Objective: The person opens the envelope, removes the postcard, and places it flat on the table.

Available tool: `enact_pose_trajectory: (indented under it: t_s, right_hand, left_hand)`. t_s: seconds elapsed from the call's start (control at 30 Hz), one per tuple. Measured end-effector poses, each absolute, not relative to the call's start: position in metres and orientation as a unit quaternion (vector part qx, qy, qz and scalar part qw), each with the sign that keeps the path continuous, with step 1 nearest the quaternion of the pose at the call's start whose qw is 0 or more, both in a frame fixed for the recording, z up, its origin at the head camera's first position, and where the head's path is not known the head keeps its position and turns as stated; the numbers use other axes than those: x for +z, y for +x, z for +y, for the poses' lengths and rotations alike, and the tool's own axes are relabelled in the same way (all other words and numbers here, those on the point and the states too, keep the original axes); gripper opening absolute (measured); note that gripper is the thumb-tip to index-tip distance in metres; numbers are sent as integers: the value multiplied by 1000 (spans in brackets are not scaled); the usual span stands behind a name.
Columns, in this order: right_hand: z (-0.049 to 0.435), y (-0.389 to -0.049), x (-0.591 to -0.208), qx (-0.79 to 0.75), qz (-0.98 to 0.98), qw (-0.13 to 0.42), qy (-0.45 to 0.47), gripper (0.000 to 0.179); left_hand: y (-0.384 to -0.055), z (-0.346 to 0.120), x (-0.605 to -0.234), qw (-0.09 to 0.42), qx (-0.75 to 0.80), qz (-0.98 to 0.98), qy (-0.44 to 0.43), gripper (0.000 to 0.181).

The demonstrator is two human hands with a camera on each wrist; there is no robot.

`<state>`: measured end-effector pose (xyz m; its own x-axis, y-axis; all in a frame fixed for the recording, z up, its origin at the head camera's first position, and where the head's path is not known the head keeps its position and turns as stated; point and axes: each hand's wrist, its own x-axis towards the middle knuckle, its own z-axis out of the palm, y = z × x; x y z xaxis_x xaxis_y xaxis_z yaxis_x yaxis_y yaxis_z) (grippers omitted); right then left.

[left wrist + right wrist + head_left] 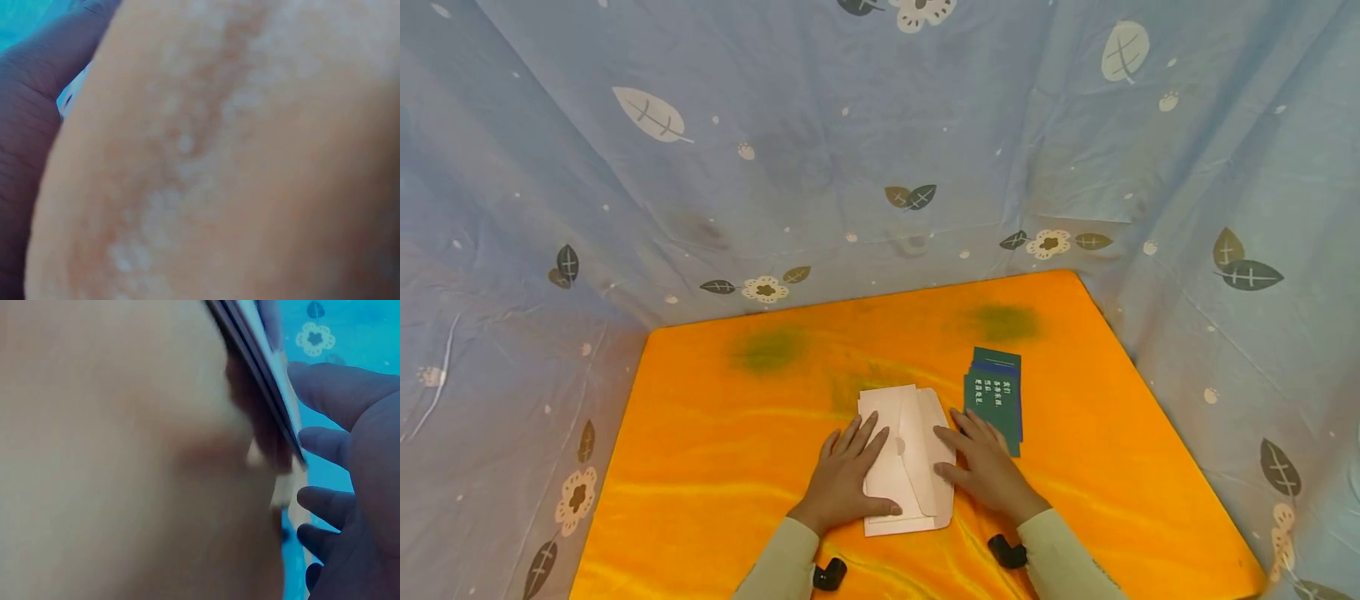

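Note:
Pale pinkish-white envelopes lie in a small, slightly uneven pile on the orange cloth, with a pointed flap showing on top. My left hand rests across the left side of the pile, fingers spread and thumb stretched along the lower part. At the pile's right edge is my right hand, its fingertips touching the rounded outer flap. Just beyond the right hand's fingers lies a stack of green cards with white writing, partly covered by that hand. In the right wrist view the right hand's fingers are apart and loosely extended.
An orange velvety cloth covers the table, with two dark greenish patches towards the back. Blue-grey curtains patterned with leaves and flowers enclose the back and sides. Small black devices sit at both wrists.

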<state>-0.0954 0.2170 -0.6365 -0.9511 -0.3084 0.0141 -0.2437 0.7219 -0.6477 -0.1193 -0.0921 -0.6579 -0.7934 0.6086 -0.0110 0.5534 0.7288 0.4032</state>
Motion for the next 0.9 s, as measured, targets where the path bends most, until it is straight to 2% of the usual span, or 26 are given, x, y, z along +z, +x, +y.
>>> enact_pose_trajectory:
  t_s: [0.37, 0.7, 0.9]
  right_hand:
    - [185, -93, -621, -320, 931, 30, -175, 72]
    - [167, -86, -635, -279, 936, 55, -206, 83]
    - [161, -82, -644, -237, 945, 41, -222, 82]
  left_hand:
    - [-120, -91, -660, 68, 191, 929, 310, 124]
    - [-119, -91, -659, 53, 184, 929, 318, 121]
    - [-119, -91, -659, 52, 186, 929, 317, 120]
